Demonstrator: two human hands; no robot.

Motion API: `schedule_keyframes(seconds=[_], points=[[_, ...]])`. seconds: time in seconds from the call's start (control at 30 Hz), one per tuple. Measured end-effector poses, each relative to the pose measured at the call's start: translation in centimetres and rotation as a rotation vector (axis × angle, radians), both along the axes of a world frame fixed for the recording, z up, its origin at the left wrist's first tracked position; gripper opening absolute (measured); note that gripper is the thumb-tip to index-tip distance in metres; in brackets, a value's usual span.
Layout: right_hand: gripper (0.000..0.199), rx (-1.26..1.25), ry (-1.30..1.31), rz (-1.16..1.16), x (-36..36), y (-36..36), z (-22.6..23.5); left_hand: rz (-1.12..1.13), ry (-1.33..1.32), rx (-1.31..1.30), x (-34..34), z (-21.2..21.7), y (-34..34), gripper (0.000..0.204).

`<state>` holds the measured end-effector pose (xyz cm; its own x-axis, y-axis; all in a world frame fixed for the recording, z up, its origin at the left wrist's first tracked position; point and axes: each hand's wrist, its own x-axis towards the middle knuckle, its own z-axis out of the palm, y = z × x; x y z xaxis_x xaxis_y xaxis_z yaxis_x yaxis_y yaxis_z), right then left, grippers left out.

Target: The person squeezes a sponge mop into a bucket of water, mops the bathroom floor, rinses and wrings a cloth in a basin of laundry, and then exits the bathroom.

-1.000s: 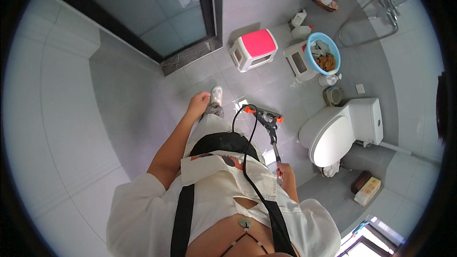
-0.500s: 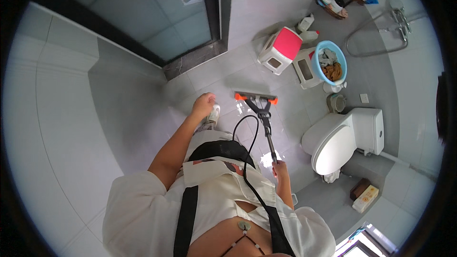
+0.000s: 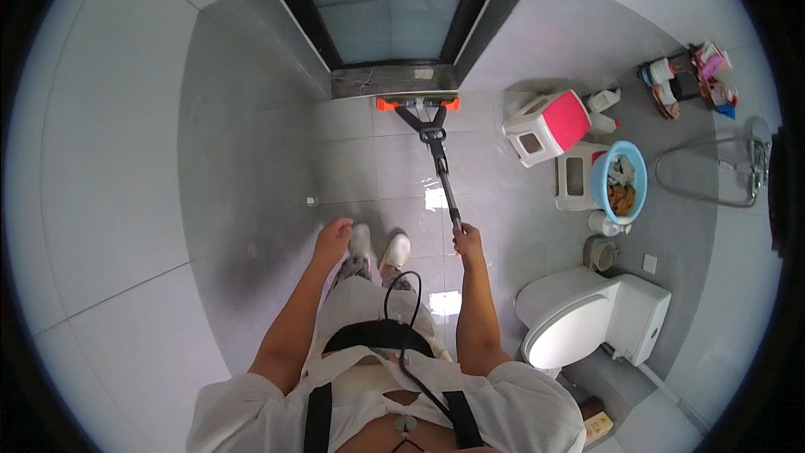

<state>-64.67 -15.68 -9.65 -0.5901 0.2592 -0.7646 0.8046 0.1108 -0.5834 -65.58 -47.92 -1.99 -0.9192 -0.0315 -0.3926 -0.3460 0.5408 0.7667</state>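
My right hand [image 3: 467, 241] is closed round the upper end of a mop's grey pole. The mop [image 3: 432, 136] slants away from me, and its wide head with orange ends rests on the tiled floor close to the stone door sill [image 3: 394, 80]. My left hand [image 3: 334, 239] hangs beside my left leg, fingers loosely curled, with nothing visible in it. It touches neither the mop nor the wall. Below it are my light-coloured shoes [image 3: 397, 248] on the floor.
Beyond the sill stands a dark-framed frosted glass door [image 3: 390, 8]. To the right are a white stool with a red top [image 3: 549, 127], a blue basin [image 3: 639, 169] of clothes on another stool, a bucket [image 3: 600, 253] and a toilet [image 3: 570, 331]. Grey wall [image 3: 243, 134] rises at left.
My view has turned left toward the door. The mop head has moved forward to the sill, and my right arm now reaches farther out. My right hand keeps its hold on the pole.
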Motion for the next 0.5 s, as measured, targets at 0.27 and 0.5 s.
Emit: schedule_keyframes(seconds=[0.27, 0.5], points=[[0.043, 0.114, 0.156, 0.034, -8.3, -5.9, -8.1, 0.202, -0.100, -0.005, 3.6, -0.8, -2.6, 0.021], [0.045, 0.552, 0.260, 0.426, -2.8, -8.1, -15.2, 0.161, -0.045, 0.030, 6.9, -4.2, -3.1, 0.020]])
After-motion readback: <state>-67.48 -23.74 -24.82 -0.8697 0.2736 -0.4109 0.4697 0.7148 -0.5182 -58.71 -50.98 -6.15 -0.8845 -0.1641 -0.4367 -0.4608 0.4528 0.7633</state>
